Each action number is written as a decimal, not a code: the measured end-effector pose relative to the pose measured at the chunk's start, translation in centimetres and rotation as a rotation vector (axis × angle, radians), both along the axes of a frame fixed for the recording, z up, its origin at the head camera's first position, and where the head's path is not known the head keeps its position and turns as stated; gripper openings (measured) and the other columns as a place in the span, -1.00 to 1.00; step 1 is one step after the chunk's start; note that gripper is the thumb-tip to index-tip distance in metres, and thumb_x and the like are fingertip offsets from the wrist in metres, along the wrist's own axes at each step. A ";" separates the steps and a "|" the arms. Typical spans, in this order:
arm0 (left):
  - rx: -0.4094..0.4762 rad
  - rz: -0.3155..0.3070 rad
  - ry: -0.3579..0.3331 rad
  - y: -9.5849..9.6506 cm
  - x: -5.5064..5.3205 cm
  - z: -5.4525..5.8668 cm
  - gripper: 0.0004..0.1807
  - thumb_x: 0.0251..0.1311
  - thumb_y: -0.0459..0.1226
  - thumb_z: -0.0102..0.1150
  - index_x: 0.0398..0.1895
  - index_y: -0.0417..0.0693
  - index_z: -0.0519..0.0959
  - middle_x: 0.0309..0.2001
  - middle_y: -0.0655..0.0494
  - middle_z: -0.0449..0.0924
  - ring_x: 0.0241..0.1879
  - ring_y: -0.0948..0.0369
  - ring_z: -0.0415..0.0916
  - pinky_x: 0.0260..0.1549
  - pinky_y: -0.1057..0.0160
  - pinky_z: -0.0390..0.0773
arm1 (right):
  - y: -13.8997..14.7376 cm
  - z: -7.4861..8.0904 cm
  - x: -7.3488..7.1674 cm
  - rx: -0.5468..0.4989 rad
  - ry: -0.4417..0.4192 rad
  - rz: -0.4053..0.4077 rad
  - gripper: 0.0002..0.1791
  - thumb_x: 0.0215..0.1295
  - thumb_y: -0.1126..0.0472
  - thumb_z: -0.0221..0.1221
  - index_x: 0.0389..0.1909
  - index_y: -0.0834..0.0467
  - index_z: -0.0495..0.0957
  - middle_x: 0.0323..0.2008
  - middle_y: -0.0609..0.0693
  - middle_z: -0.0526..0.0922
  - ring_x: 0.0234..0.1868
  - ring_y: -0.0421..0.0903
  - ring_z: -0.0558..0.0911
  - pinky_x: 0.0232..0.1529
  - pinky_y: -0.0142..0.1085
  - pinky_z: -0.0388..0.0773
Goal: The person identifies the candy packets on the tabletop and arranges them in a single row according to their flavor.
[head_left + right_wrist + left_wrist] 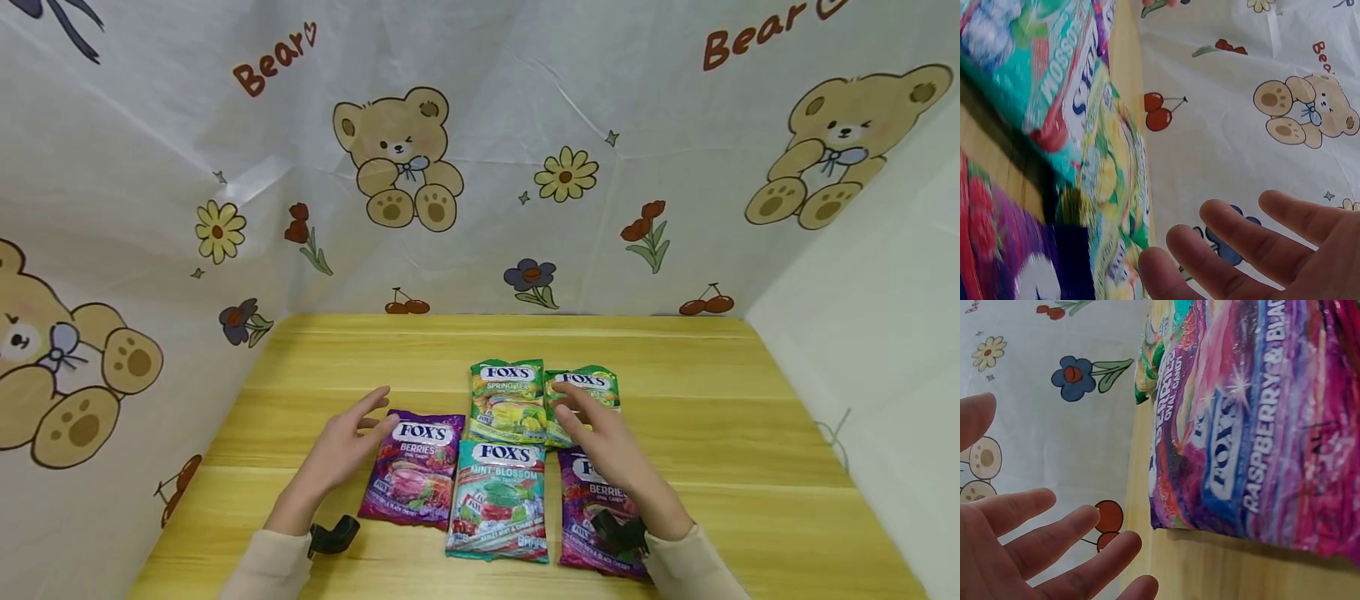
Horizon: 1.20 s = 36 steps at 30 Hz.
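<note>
Several bags of Fox's candy lie flat on a wooden table. Nearest my left hand (341, 442) is a purple berries bag (416, 471); the fingers hover beside its upper left edge, relaxed and holding nothing. My right hand (607, 442), also free of any object, is held above a second purple berries bag (592, 521) and a green spring tea bag (600, 383), partly hiding both. Between the hands lie a teal mint blossom bag (500, 500) and, behind it, another spring tea bag (507, 404). In the left wrist view the fingers (1079, 531) spread apart from the berries bag.
A white cloth (480, 250) printed with bears and flowers hangs behind the table (360, 358) and along its left. On the right is a plain white wall (862, 333) with a thin cord (840, 442). Black wrist mounts (335, 535) sit on both wrists.
</note>
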<state>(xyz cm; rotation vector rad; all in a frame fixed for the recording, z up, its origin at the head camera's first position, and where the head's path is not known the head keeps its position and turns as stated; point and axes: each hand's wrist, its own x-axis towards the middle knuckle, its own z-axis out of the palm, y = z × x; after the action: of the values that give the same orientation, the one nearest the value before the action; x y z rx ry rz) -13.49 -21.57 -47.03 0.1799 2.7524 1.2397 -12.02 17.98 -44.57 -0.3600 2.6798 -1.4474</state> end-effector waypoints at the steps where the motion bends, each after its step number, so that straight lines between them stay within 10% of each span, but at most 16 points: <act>1: 0.007 0.001 -0.008 0.0 0.1 -0.1 -0.20 0.43 0.26 0.05 0.61 0.16 0.22 0.47 -0.09 0.41 0.28 -0.18 0.54 0.12 -0.18 0.67 | -0.3 -0.1 0.0 -0.028 -0.012 0.007 -0.47 0.66 -0.05 -0.05 0.53 -0.01 0.30 0.29 0.24 0.58 0.24 0.27 0.61 0.09 0.14 0.69; 25: 0.080 0.131 -0.124 0.1 1.3 -2.3 -0.30 0.45 0.01 0.20 0.56 0.03 0.30 0.36 -0.25 0.50 0.22 -0.25 0.58 -0.03 -0.04 0.76 | -6.4 -1.6 0.9 -0.483 -0.433 0.174 -0.17 0.65 -0.30 -0.32 0.50 0.32 0.23 0.26 0.43 0.52 0.14 0.34 0.62 0.10 0.05 0.72; 36: 0.001 0.156 -0.132 0.1 1.8 -2.2 -0.41 0.41 -0.13 0.27 0.39 -0.26 0.47 0.14 -0.18 0.69 0.20 -0.16 0.61 0.25 -0.19 0.57 | -10.0 -1.6 1.6 -0.622 -0.613 0.245 -0.05 0.58 -0.40 -0.26 0.52 0.37 0.17 0.40 0.45 0.39 0.28 0.39 0.53 0.17 0.02 0.69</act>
<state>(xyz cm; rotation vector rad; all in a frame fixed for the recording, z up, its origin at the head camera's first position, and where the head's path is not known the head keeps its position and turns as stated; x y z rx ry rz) -11.69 -21.52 -49.26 -0.1151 2.6952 1.2404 -10.38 8.01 -46.18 -0.2122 1.6310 -1.8900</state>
